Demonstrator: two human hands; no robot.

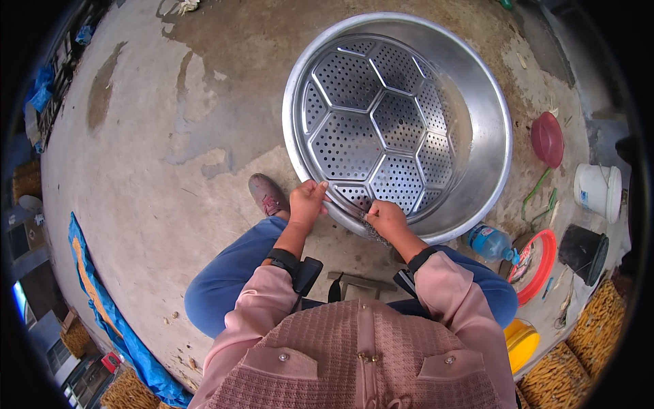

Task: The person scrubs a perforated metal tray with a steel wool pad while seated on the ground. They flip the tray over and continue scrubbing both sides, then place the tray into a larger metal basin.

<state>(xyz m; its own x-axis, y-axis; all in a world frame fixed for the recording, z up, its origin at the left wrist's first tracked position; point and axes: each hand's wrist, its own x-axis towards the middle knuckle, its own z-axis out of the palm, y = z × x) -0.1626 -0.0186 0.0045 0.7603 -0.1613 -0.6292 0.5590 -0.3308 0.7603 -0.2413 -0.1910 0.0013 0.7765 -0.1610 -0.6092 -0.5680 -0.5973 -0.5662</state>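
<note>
A large round metal basin point(490, 128) stands on the floor before me. Inside it leans a perforated metal steamer plate point(347, 143) with raised hexagonal ridges, its near edge close to the basin's rim. My left hand point(308, 202) grips the plate's near edge at the left, thumb on top. My right hand point(387, 217) holds a metal scouring pad point(375, 232) against the plate's near edge, and part of the pad hangs over the basin's rim. Some water appears to lie in the basin's right side, partly under the plate.
Right of the basin are a pink plastic scoop point(547, 139), a white bucket point(592, 191), a black bucket point(580, 253), a water bottle point(488, 243), a red basin point(549, 255) and a yellow bucket point(521, 340). A blue tarp point(122, 353) lies at left. Corn cobs point(554, 378) are stacked lower right.
</note>
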